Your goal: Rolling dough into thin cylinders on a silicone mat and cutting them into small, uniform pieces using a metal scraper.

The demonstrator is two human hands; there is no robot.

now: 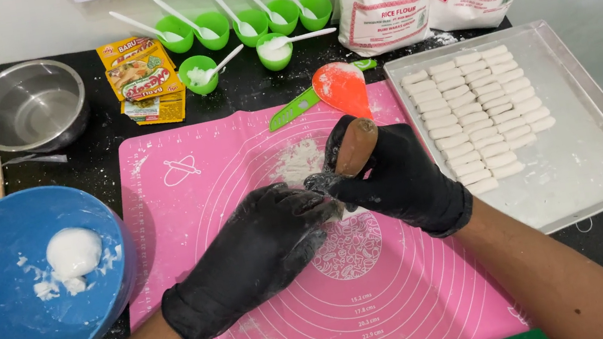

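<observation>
Both gloved hands meet above the pink mat [237, 163] on the bench. The right hand [390, 176] is wrapped around a brown wooden handle [355, 147], which points upward. The left hand [268, 238] lies palm down, its curled fingertips touching the handle's lower end.

left hand [255, 256]: black glove, flour-dusted fingertips, cuff at 7 o'clock | right hand [398, 175]: matching black glove | forearms: bare, sleeveless
</observation>
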